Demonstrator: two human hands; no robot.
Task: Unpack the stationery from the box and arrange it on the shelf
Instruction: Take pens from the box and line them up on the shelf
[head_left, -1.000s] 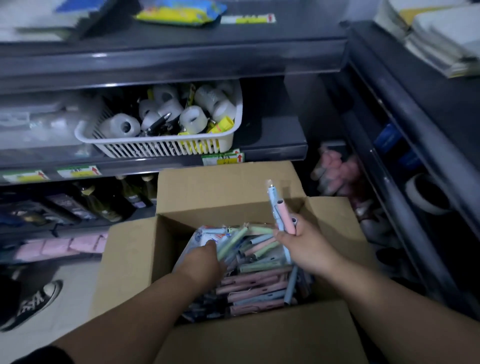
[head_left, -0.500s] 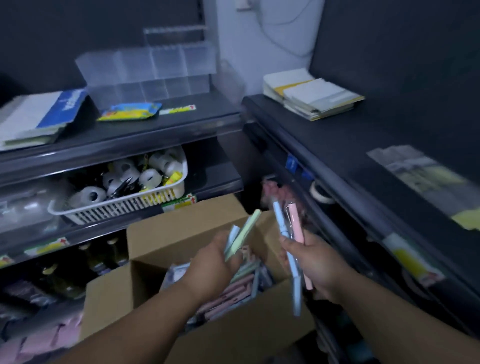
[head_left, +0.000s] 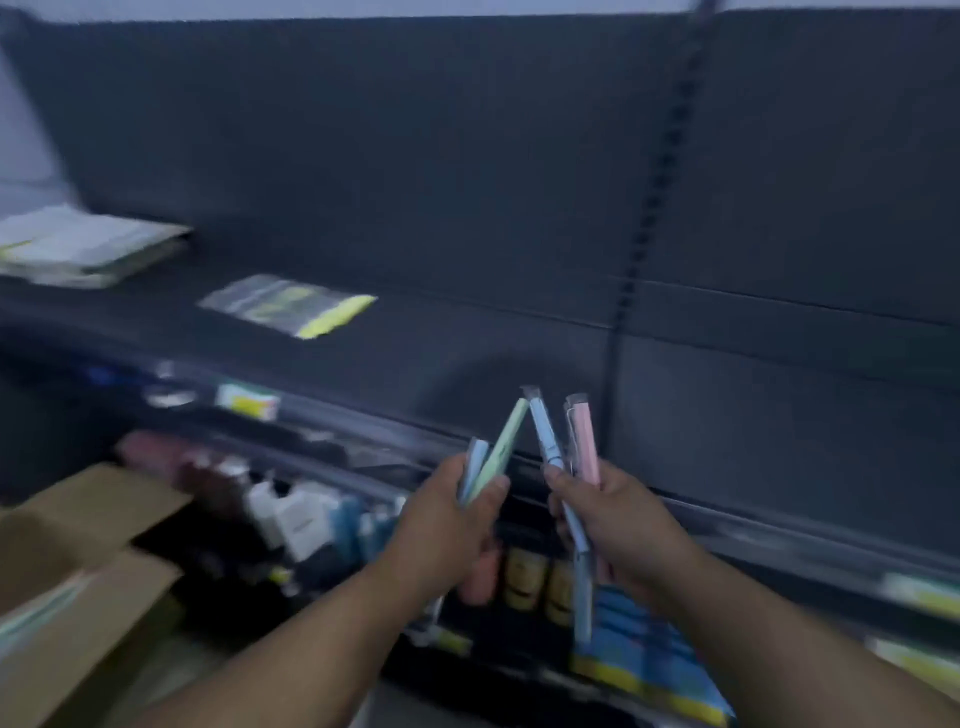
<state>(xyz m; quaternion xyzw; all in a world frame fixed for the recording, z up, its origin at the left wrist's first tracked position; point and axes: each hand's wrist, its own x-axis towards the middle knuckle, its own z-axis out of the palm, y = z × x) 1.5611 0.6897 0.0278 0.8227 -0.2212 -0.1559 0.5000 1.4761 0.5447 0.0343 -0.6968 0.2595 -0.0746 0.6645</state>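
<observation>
My left hand grips two wrapped pens, one green and one pale blue, tips pointing up. My right hand grips a blue pen and a pink pen, with more blue pens hanging below the fist. Both hands are raised in front of the dark shelf, just short of its front edge. The open cardboard box sits at the lower left, with its contents out of sight. The picture is blurred by motion.
A clear packet with a yellow strip lies on the shelf to the left, and a stack of paper pads lies farther left. Lower shelves hold bottles, small jars and blue packs. Price labels run along the shelf edge.
The view has swung right, from the box to the right-hand shelf. Both hands have lifted out of the box and come up toward the shelf, each still holding its pens.
</observation>
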